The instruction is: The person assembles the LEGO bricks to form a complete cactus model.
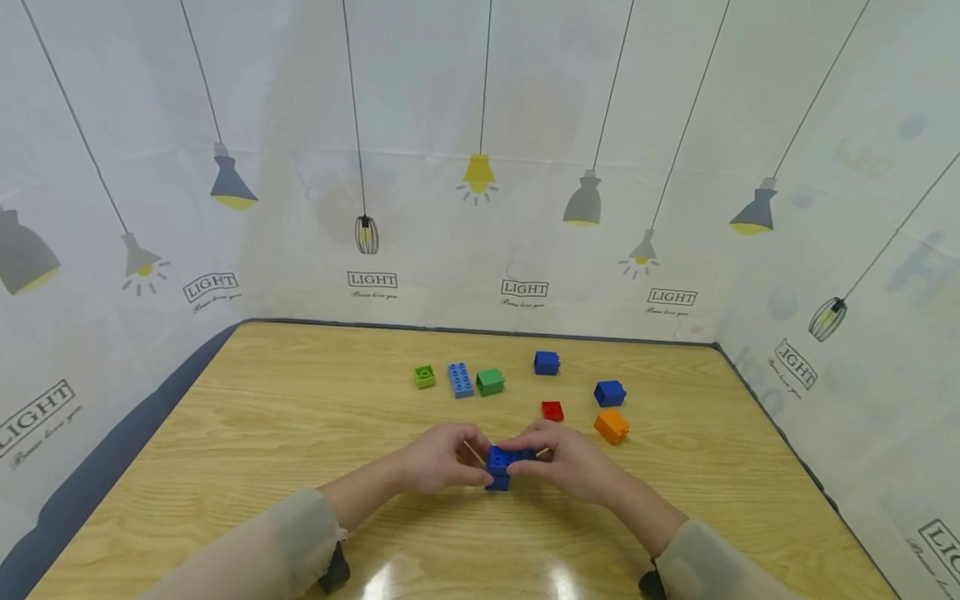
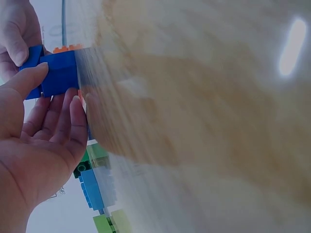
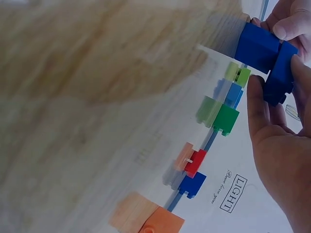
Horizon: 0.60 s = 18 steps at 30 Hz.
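A tall dark blue toy brick (image 3: 257, 46) stands on the wooden table in front of me. A flatter blue brick (image 3: 281, 73) lies across its top and sticks out to the right. My left hand (image 1: 435, 458) pinches the tall brick near the seam, thumb on the near side and fingers on the far side. With thumb and fingers, my right hand (image 1: 577, 458) grips the overhanging part of the flatter brick. Whether the two bricks are pressed fully together I cannot tell.
Farther back on the table lie a lime brick (image 1: 424, 377), a light blue brick (image 1: 461, 380), a green brick (image 1: 490, 382), a red brick (image 1: 552, 411), two dark blue bricks (image 1: 547, 362) and an orange brick (image 1: 612, 426). A printed curtain (image 1: 450, 250) hangs behind the table.
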Each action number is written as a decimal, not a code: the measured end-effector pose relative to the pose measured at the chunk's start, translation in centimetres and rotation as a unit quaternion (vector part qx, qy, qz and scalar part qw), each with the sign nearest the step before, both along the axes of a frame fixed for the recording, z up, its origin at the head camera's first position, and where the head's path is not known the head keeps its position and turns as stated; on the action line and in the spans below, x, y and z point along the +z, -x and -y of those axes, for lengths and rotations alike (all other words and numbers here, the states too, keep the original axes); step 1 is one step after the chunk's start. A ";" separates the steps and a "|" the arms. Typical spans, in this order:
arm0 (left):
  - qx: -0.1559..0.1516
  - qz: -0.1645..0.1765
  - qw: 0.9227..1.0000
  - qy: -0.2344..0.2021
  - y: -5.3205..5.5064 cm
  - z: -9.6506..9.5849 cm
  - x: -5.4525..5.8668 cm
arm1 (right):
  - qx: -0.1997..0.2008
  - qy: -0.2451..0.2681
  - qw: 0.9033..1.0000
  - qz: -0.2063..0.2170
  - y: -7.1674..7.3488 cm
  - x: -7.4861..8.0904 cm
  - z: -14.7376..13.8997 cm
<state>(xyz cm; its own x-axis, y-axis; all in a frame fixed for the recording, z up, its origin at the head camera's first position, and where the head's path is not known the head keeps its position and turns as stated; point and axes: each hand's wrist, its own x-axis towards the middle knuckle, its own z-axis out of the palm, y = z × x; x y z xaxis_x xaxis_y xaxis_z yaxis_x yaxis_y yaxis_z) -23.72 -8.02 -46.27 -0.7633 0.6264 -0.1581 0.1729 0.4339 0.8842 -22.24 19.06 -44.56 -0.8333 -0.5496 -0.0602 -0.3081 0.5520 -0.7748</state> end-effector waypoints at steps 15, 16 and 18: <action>-0.003 -0.009 1.000 -0.002 0.0 0.0 0.0 | 0.005 -0.041 0.999 -0.007 0.2 0.9 0.7; -0.004 -0.008 1.000 -0.002 0.0 0.0 0.0 | 0.003 -0.040 0.999 -0.006 0.2 1.0 0.8; -0.006 -0.004 1.000 -0.004 -0.1 0.1 0.0 | 0.000 -0.040 0.999 -0.003 0.1 0.9 0.8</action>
<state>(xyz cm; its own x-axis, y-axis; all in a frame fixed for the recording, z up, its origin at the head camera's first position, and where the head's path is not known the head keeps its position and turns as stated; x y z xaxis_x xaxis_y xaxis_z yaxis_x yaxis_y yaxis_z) -23.67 -8.12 -46.25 -0.7574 0.6361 -0.1471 0.1839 0.4240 0.8868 -22.36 18.26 -43.62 -0.8341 -0.5426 -0.0991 -0.3116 0.6117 -0.7271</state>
